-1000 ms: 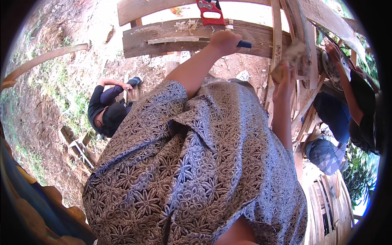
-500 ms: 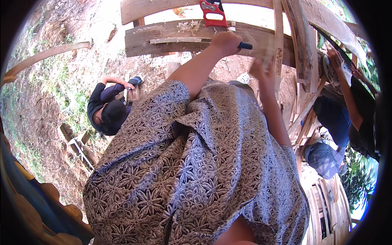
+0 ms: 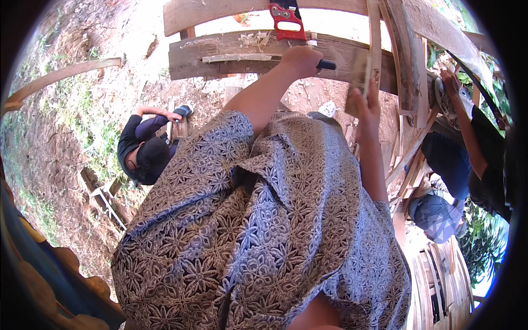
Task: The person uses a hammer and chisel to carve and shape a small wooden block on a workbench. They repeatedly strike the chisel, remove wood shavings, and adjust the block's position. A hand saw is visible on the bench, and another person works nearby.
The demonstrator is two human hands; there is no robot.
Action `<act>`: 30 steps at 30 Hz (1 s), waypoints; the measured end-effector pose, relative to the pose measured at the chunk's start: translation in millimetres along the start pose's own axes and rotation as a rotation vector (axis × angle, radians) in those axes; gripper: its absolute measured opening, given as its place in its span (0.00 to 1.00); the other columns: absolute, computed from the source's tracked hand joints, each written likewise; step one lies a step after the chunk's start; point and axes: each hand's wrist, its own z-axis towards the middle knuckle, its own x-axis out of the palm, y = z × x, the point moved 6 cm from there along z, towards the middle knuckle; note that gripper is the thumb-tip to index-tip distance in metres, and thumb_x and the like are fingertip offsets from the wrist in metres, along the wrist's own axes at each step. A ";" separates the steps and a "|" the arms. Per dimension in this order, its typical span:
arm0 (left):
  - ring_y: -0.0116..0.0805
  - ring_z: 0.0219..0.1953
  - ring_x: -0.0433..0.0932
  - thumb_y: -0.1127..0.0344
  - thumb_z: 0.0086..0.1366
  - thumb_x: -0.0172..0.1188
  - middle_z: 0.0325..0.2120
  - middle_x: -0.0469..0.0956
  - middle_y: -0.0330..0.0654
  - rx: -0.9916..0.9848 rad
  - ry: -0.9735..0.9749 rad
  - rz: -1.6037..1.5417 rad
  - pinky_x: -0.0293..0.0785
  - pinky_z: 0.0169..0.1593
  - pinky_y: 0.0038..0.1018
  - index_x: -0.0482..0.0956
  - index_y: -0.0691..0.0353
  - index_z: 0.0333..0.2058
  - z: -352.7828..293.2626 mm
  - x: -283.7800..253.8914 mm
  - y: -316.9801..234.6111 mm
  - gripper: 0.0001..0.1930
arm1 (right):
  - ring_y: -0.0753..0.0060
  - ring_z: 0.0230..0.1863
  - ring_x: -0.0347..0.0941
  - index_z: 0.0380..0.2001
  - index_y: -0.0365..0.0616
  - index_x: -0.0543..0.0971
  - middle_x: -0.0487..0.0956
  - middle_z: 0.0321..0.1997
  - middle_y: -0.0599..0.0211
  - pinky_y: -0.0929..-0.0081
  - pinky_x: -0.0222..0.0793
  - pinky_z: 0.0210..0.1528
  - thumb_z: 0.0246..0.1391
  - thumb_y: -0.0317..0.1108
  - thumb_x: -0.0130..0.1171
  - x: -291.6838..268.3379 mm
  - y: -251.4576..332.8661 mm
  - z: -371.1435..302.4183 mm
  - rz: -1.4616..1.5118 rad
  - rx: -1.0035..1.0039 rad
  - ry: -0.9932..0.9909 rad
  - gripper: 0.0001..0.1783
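Observation:
My left hand (image 3: pixel 301 61) is closed in a fist round a chisel-like tool, whose dark handle (image 3: pixel 326 65) sticks out to the right; its blade is hidden. The fist is at the near edge of a long weathered plank (image 3: pixel 341 49). Just beyond it a red-handled saw (image 3: pixel 289 25) lies across the plank, beside pale wood chips (image 3: pixel 254 39). To the right, my right hand (image 3: pixel 367 104) grips the near end of a flat wooden block (image 3: pixel 357 77), slightly blurred, held apart from the tool handle.
A thin wood strip (image 3: pixel 242 56) lies along the plank. Upright boards (image 3: pixel 404 55) stand at the right. A crouching person (image 3: pixel 148 154) is on the left; another person's arm (image 3: pixel 465 110) and a capped person (image 3: pixel 437 214) are on the right. Stacked slats (image 3: pixel 440 280) lie lower right.
My right hand and the wooden block have shifted slightly right, away from the tool handle, and the block is less blurred. My left hand keeps its hold, nearly still.

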 end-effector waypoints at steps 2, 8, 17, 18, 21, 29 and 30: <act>0.49 0.42 0.86 0.54 0.64 0.64 0.35 0.86 0.47 -0.017 0.056 -0.023 0.82 0.46 0.46 0.85 0.53 0.38 -0.5 1.6 0.2 0.12 | 0.62 0.67 0.71 0.78 0.42 0.56 0.71 0.69 0.53 0.67 0.73 0.65 0.67 0.48 0.63 -32.1 2.0 -1.7 0.250 0.032 -0.349 0.45; 0.50 0.42 0.86 0.56 0.63 0.63 0.36 0.86 0.47 0.022 0.134 -0.065 0.82 0.47 0.45 0.86 0.53 0.39 3.5 3.9 2.9 0.11 | 0.63 0.71 0.67 0.79 0.41 0.53 0.70 0.72 0.52 0.69 0.66 0.67 0.67 0.47 0.63 26.2 -27.6 -1.4 0.030 0.213 0.264 0.47; 0.50 0.40 0.86 0.57 0.58 0.66 0.35 0.86 0.50 0.147 0.396 -0.140 0.81 0.45 0.44 0.85 0.61 0.39 1.7 13.2 -2.6 0.15 | 0.70 0.61 0.75 0.79 0.39 0.51 0.75 0.65 0.55 0.73 0.76 0.57 0.69 0.42 0.60 -37.2 -39.9 -3.9 0.038 0.288 0.111 0.45; 0.49 0.39 0.85 0.57 0.58 0.66 0.35 0.86 0.50 0.157 0.444 -0.156 0.80 0.44 0.44 0.85 0.62 0.39 -0.6 14.8 -4.0 0.16 | 0.70 0.61 0.75 0.79 0.39 0.52 0.76 0.65 0.54 0.73 0.76 0.57 0.69 0.42 0.61 -35.1 -39.3 -7.3 0.038 0.290 0.126 0.45; 0.46 0.34 0.85 0.57 0.56 0.67 0.31 0.86 0.49 0.176 0.502 -0.154 0.80 0.40 0.41 0.86 0.64 0.37 -1.3 16.3 -6.1 0.16 | 0.69 0.59 0.76 0.79 0.40 0.52 0.76 0.64 0.53 0.73 0.75 0.58 0.68 0.42 0.61 -12.3 -37.4 -20.4 0.089 0.299 0.213 0.45; 0.47 0.35 0.84 0.59 0.54 0.67 0.30 0.85 0.49 0.216 0.651 -0.188 0.78 0.39 0.43 0.85 0.65 0.37 -16.0 22.0 -14.4 0.17 | 0.68 0.59 0.76 0.78 0.42 0.55 0.76 0.64 0.50 0.72 0.72 0.60 0.68 0.43 0.61 10.4 -38.1 -30.9 0.046 0.264 0.288 0.43; 0.49 0.35 0.84 0.59 0.54 0.67 0.30 0.85 0.50 0.218 0.554 -0.185 0.78 0.39 0.43 0.85 0.64 0.36 -17.6 14.2 -14.6 0.16 | 0.67 0.59 0.77 0.78 0.41 0.56 0.76 0.64 0.51 0.72 0.72 0.60 0.68 0.44 0.62 10.0 -38.6 -27.6 -0.008 0.222 0.271 0.43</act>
